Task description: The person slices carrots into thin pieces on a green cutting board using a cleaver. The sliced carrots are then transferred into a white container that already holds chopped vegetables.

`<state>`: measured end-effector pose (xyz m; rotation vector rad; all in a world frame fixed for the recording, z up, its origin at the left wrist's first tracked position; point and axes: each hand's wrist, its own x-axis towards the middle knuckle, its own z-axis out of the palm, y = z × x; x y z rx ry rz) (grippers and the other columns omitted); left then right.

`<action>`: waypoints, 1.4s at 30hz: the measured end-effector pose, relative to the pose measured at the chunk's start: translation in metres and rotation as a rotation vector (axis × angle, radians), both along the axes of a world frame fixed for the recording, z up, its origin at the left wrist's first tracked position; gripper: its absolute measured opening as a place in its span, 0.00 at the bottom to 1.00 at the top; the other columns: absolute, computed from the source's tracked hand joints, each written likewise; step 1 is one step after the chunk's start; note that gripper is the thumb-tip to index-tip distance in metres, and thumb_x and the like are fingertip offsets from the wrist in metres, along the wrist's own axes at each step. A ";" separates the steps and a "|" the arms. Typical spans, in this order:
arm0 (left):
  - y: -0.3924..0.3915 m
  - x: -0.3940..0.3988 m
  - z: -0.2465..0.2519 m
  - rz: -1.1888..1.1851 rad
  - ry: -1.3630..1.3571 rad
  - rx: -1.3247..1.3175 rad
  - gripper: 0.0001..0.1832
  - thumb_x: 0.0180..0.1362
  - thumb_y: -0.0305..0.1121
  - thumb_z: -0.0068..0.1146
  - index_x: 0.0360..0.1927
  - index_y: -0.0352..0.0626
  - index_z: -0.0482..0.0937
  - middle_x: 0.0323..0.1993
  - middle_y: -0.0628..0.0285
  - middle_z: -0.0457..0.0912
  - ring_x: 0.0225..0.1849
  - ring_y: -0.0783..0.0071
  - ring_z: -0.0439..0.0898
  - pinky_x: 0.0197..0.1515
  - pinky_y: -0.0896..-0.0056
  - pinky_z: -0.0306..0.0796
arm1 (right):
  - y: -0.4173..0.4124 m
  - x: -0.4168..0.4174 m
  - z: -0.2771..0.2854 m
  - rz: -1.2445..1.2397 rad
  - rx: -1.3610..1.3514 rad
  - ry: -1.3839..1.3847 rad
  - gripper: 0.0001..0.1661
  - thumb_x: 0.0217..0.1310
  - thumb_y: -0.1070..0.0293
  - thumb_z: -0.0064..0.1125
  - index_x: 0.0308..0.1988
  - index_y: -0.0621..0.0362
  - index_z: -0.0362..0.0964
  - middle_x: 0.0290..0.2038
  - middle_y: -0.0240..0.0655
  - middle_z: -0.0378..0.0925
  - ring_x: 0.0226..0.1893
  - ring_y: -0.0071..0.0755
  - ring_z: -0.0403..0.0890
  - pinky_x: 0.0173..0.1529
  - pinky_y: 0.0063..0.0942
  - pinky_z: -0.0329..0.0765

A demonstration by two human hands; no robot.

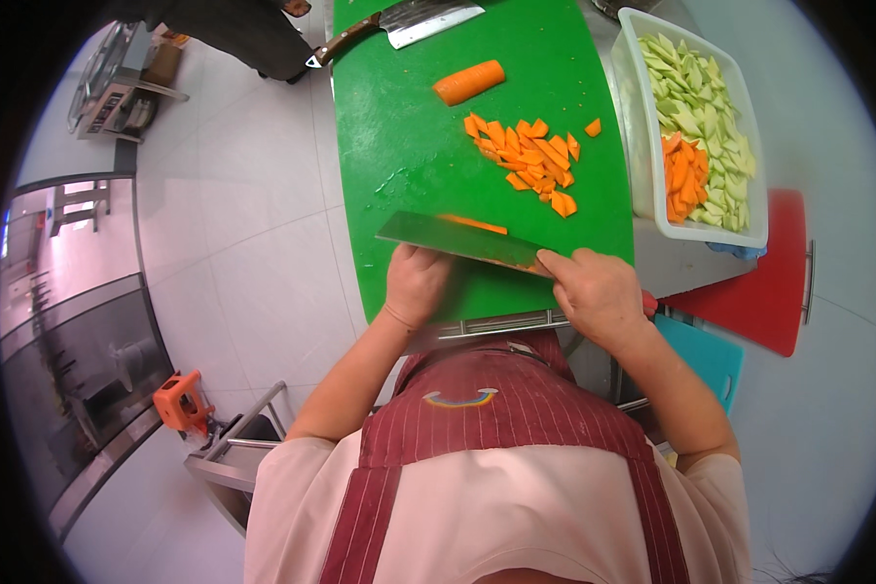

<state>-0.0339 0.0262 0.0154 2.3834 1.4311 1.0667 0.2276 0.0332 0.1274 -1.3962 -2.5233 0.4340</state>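
Note:
My right hand (598,296) is closed around the handle end of a cleaver (467,241), whose broad blade lies slanted over the green cutting board (409,146). Behind the blade, my left hand (417,285) has its fingers bent; the blade hides its fingertips, so its hold cannot be told. A strip of carrot (474,223) shows along the blade's far side. Sliced carrot pieces (529,157) lie in a loose pile farther up the board, with one slice apart to the right. A thick carrot section (469,82) lies beyond them.
A second cleaver (431,20) with a wooden handle lies at the board's far end. At right stands a white plastic tub (653,182) of green vegetable slices (701,102) and carrot slices (684,177). Red (774,285) and blue (704,358) boards are below. A person's legs (241,33) are at upper left.

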 end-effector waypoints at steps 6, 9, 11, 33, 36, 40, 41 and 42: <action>0.002 0.002 0.000 0.028 0.040 0.033 0.12 0.46 0.20 0.60 0.36 0.38 0.85 0.41 0.56 0.83 0.43 0.53 0.81 0.46 0.58 0.77 | 0.012 0.001 0.001 0.077 -0.014 -0.031 0.12 0.50 0.71 0.63 0.39 0.51 0.76 0.23 0.37 0.72 0.25 0.44 0.79 0.28 0.41 0.74; 0.003 0.005 0.000 0.042 -0.022 0.034 0.13 0.45 0.20 0.60 0.36 0.39 0.86 0.41 0.57 0.83 0.44 0.53 0.81 0.46 0.59 0.78 | 0.020 0.003 -0.002 0.120 -0.026 -0.037 0.09 0.52 0.71 0.62 0.37 0.52 0.76 0.21 0.38 0.73 0.23 0.45 0.79 0.26 0.42 0.74; 0.004 0.009 0.002 0.074 -0.045 0.036 0.13 0.43 0.20 0.60 0.36 0.39 0.86 0.41 0.57 0.83 0.45 0.54 0.81 0.46 0.59 0.78 | 0.026 0.003 -0.003 0.135 -0.054 -0.045 0.07 0.53 0.71 0.61 0.36 0.53 0.76 0.21 0.39 0.74 0.23 0.46 0.79 0.26 0.42 0.74; 0.004 0.009 -0.004 0.101 -0.068 0.027 0.15 0.43 0.20 0.61 0.38 0.41 0.85 0.43 0.58 0.83 0.44 0.56 0.82 0.45 0.60 0.79 | 0.031 -0.012 0.004 0.002 -0.143 -0.029 0.06 0.55 0.70 0.59 0.36 0.51 0.78 0.21 0.40 0.75 0.23 0.47 0.80 0.28 0.44 0.76; 0.003 0.008 -0.010 0.086 -0.169 0.062 0.14 0.44 0.20 0.61 0.37 0.39 0.85 0.44 0.57 0.83 0.46 0.53 0.82 0.47 0.59 0.78 | 0.022 -0.010 0.012 0.055 -0.136 -0.083 0.05 0.55 0.70 0.59 0.35 0.50 0.77 0.21 0.39 0.74 0.23 0.45 0.79 0.27 0.43 0.75; 0.004 0.010 -0.003 0.085 -0.114 0.073 0.15 0.43 0.19 0.60 0.37 0.38 0.85 0.44 0.56 0.83 0.47 0.52 0.81 0.48 0.58 0.78 | 0.022 -0.010 0.014 0.066 -0.102 -0.081 0.06 0.55 0.72 0.59 0.35 0.49 0.77 0.21 0.38 0.73 0.22 0.44 0.79 0.26 0.42 0.74; 0.003 0.009 -0.004 0.086 -0.109 0.067 0.15 0.43 0.19 0.60 0.37 0.38 0.85 0.44 0.56 0.83 0.47 0.52 0.81 0.48 0.58 0.78 | 0.021 -0.010 0.015 0.061 -0.099 -0.089 0.05 0.55 0.72 0.59 0.35 0.49 0.77 0.21 0.38 0.73 0.22 0.44 0.79 0.26 0.42 0.74; 0.003 0.009 -0.005 0.089 -0.106 0.060 0.15 0.43 0.18 0.59 0.37 0.38 0.85 0.44 0.56 0.83 0.48 0.52 0.81 0.48 0.59 0.78 | 0.021 -0.010 0.016 0.060 -0.097 -0.098 0.05 0.55 0.72 0.59 0.35 0.49 0.77 0.20 0.37 0.73 0.22 0.44 0.79 0.26 0.41 0.75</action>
